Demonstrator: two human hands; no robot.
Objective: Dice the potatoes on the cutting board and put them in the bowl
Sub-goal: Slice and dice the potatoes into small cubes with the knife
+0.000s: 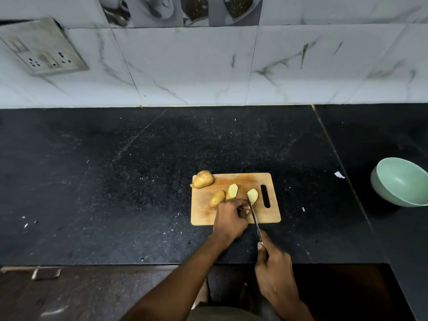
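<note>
From the head camera, a wooden cutting board (234,200) lies on the black speckled tabletop (139,170), its long axis running 9 to 3 o'clock, with the handle slot at its 3 o'clock end. A whole potato (203,179) sits on the board's 10 o'clock corner, overhanging the edge, long axis pointing roughly 8 to 2 o'clock. A smaller skin-side-up piece (217,198) lies near the board's middle, pointing about 7 to 1 o'clock. Just beside it at 3 o'clock, a cut piece (233,190) shows its pale face, standing roughly 6 to 12 o'clock. Another pale piece (253,195) lies near the slot.

The left hand (230,216) rests on the board with curled fingers; what they press is hidden. The right hand (273,269) grips the handle of a knife (254,216), whose blade points toward 11 o'clock, its tip at the pale piece by the slot.

A pale green bowl (400,181) stands well apart at 3 o'clock, tilted. White marble-pattern wall tiles (208,66) rise behind, with a socket plate (44,47) at 10 o'clock.
</note>
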